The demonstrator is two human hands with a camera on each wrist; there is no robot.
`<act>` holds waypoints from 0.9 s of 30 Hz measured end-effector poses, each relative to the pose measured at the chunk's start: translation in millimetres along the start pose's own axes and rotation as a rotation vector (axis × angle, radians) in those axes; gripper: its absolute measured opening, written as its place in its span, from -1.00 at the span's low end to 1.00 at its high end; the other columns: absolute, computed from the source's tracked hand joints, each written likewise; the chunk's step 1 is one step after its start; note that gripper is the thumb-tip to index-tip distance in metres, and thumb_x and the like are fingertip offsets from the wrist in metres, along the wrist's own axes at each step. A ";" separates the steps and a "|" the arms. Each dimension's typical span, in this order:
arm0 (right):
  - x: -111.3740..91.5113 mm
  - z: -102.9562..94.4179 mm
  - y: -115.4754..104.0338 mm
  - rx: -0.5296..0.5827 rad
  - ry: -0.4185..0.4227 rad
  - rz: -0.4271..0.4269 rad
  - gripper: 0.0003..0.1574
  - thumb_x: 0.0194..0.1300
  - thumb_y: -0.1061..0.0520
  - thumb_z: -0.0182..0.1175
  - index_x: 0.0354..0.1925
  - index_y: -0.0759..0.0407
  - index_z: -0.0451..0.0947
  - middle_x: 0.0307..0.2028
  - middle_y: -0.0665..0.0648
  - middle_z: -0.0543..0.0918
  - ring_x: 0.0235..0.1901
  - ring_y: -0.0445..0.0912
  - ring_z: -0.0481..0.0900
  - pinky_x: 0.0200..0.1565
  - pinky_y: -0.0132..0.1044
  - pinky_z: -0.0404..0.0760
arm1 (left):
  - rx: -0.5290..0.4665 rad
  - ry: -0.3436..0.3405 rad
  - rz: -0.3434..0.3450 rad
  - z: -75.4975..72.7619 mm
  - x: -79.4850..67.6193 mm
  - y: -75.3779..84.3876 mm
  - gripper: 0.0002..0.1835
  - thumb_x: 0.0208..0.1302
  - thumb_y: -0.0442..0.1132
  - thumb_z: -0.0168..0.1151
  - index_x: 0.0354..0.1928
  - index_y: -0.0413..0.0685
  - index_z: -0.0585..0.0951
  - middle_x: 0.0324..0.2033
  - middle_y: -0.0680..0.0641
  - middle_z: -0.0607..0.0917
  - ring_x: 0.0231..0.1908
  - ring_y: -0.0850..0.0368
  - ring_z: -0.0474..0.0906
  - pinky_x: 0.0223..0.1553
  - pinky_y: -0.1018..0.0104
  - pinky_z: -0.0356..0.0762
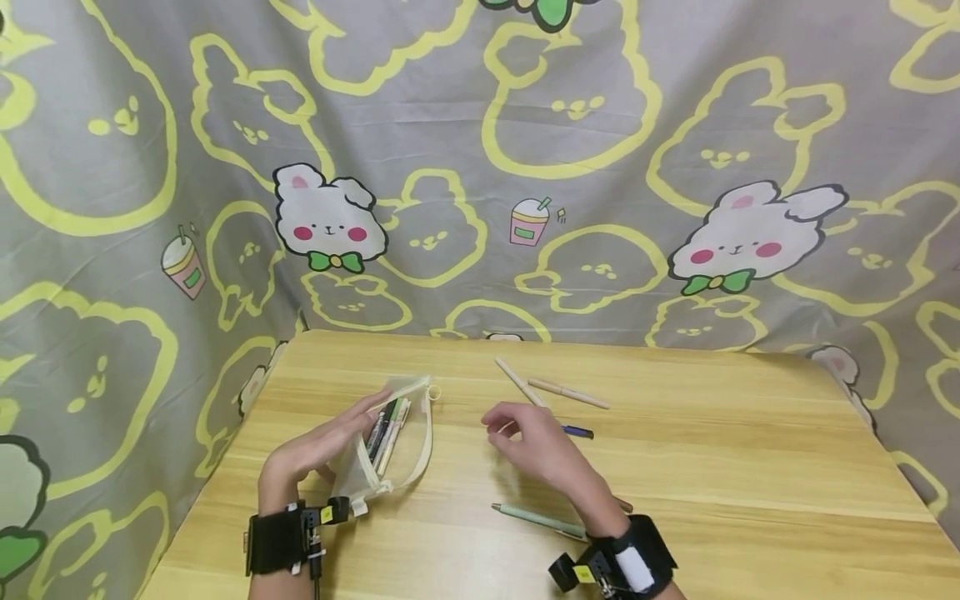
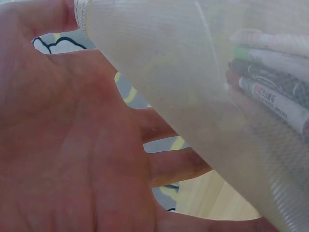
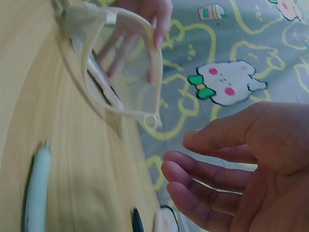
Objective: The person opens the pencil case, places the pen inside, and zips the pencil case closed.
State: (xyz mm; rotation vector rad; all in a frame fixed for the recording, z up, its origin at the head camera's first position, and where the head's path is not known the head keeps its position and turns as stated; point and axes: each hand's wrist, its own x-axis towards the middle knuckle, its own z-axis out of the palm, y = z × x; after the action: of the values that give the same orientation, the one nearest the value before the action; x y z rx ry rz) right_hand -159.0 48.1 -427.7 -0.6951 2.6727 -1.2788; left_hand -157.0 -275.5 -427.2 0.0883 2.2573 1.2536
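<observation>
My left hand [image 1: 322, 446] holds a translucent mesh pencil pouch [image 1: 416, 454] at its left side, with fingers spread behind the mesh and the thumb at the edge. The pouch's cream zip gapes toward the right, and a ring hangs at its far corner. Several pens and markers [image 1: 386, 433] lie inside; through the mesh the left wrist view shows a marker [image 2: 270, 99] with a printed white label. To the right of the pouch, my right hand [image 1: 536, 442] hovers over the table, fingers loosely bent and holding nothing.
Beyond the right hand lie a cream pen [image 1: 516, 377], a beige pen [image 1: 570, 393] and a blue pen end [image 1: 577, 432]. A pale green pen [image 1: 536, 519] rests below the right forearm, beside a partly hidden brown tip [image 1: 623, 505]. A patterned curtain [image 1: 450, 125] surrounds the wooden table [image 1: 750, 467].
</observation>
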 end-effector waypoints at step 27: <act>-49.3 -50.5 41.8 -0.211 -0.069 0.235 -0.71 0.09 0.32 0.37 -0.15 0.22 0.66 -0.30 0.16 0.67 -0.26 0.01 0.61 -0.21 -0.06 0.67 | 0.004 -0.001 -0.025 2.8 1.7 1.6 -0.32 0.52 0.26 -0.29 0.58 0.36 -0.10 0.54 -0.20 -0.23 0.34 -0.60 -0.16 -0.26 -0.67 0.36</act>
State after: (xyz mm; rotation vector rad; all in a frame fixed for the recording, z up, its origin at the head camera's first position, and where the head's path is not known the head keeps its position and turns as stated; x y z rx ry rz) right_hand -144.2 128.7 -432.1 -0.4198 2.7574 -0.9104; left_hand -157.3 -271.9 -427.8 0.0621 2.2531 1.2361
